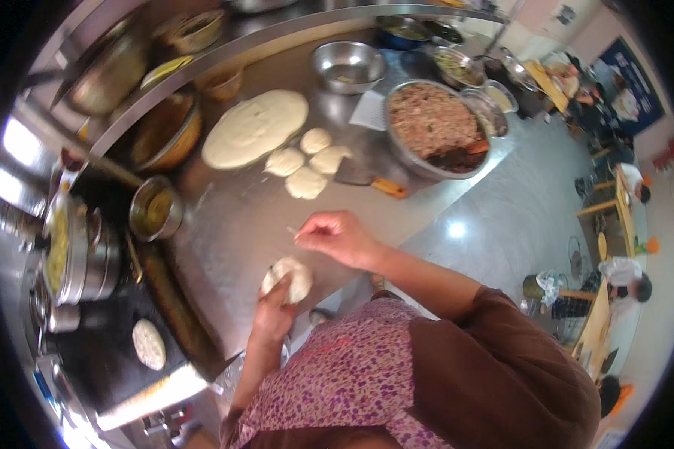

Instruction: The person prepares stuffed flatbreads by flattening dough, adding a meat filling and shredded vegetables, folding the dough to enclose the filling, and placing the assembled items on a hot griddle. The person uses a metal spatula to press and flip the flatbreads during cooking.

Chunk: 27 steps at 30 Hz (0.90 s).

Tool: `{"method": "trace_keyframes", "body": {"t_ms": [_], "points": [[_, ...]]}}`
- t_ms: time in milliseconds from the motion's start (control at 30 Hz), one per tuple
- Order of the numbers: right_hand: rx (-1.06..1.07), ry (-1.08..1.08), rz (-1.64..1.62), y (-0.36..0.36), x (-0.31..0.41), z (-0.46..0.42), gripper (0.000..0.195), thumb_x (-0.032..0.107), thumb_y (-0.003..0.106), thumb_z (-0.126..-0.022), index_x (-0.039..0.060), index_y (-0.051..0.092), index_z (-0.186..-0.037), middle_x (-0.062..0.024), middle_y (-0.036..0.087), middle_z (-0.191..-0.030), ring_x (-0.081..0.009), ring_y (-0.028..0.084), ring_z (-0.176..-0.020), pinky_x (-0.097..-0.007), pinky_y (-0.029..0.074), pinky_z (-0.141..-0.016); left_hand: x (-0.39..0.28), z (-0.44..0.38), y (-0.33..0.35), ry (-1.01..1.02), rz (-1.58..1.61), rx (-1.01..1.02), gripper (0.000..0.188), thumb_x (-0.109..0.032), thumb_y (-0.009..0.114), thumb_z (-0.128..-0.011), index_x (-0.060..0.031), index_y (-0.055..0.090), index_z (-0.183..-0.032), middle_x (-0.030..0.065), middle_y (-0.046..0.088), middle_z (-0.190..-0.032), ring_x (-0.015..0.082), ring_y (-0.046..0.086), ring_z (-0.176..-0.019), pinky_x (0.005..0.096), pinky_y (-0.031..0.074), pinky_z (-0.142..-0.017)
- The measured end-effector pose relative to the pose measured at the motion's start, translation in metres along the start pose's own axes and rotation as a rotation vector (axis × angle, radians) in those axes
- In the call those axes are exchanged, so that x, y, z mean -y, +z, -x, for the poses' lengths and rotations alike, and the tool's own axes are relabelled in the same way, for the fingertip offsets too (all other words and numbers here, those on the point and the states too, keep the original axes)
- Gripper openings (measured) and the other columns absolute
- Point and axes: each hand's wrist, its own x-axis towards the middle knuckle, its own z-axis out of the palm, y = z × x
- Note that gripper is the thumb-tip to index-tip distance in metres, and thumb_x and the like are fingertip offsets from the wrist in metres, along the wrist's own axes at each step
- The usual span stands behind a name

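My left hand (278, 303) holds a round, pale dough piece (293, 279) near the front edge of the steel worktop (219, 224), with the thumb laid over it. Above and to the right, my right hand (334, 236) is raised with its fingertips pinched together on a small, thin pale bit, perhaps dough. Beyond it lie several small dough pieces (305, 183) beside a large flat slab of dough (258, 128). A scraper with an orange handle (389, 187) rests near them. To its right stands a large steel bowl of minced filling (432, 120).
A flat dough round (149, 344) lies on the black griddle (95, 359) at left. Near it stand a steel bowl of yellowish contents (156, 209) and a large pot (67, 252). An empty-looking steel bowl (348, 66) stands at the back. People sit at tables far right.
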Motion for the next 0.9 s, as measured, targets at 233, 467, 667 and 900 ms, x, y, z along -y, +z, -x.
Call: {"method": "trace_keyframes", "body": {"t_ms": [233, 467, 667, 900], "points": [[-0.126, -0.091, 0.019, -0.131, 0.033, 0.021, 0.014, 0.013, 0.077, -0.087, 0.0015, 0.069, -0.089, -0.0017, 0.07, -0.083, -0.0049, 0.059, -0.074, -0.0227, 0.048, -0.066, 0.024, -0.006, 0.011, 0.205, 0.035, -0.149, 0.059, -0.002, 0.068, -0.086, -0.0023, 0.046, -0.141, 0.0138, 0.058, -0.133, 0.0275, 0.057, -0.123, 0.0408, 0.047, -0.107], [-0.713, -0.302, 0.19, -0.383, 0.065, 0.039, 0.008, 0.01, 0.067, -0.095, 0.0035, 0.071, -0.097, -0.0039, 0.072, -0.098, -0.0095, 0.065, -0.09, -0.0244, 0.053, -0.082, 0.076, -0.036, 0.091, 0.296, 0.17, -0.351, 0.058, 0.002, 0.06, -0.09, 0.001, 0.039, -0.145, 0.0197, 0.052, -0.141, 0.032, 0.048, -0.134, 0.039, 0.044, -0.113], [-1.02, -0.372, 0.253, -0.535, 0.062, 0.053, 0.021, 0.019, 0.065, -0.099, 0.0067, 0.072, -0.114, -0.0019, 0.073, -0.102, -0.0082, 0.064, -0.091, -0.0237, 0.049, -0.079, 0.088, -0.088, 0.166, 0.311, 0.116, -0.291, 0.057, -0.003, 0.062, -0.091, 0.0031, 0.04, -0.143, 0.0224, 0.053, -0.14, 0.0319, 0.052, -0.131, 0.0389, 0.045, -0.111], [-1.009, -0.323, 0.811, -0.595, 0.001, 0.027, 0.025, 0.014, 0.067, -0.094, 0.0057, 0.071, -0.118, -0.0069, 0.074, -0.106, -0.0118, 0.067, -0.09, -0.0256, 0.053, -0.08, 0.099, -0.104, 0.18, 0.401, 0.286, -0.079, 0.051, -0.033, 0.052, -0.099, -0.003, 0.048, -0.14, 0.0162, 0.051, -0.144, 0.0344, 0.046, -0.135, 0.054, 0.032, -0.118]]}}
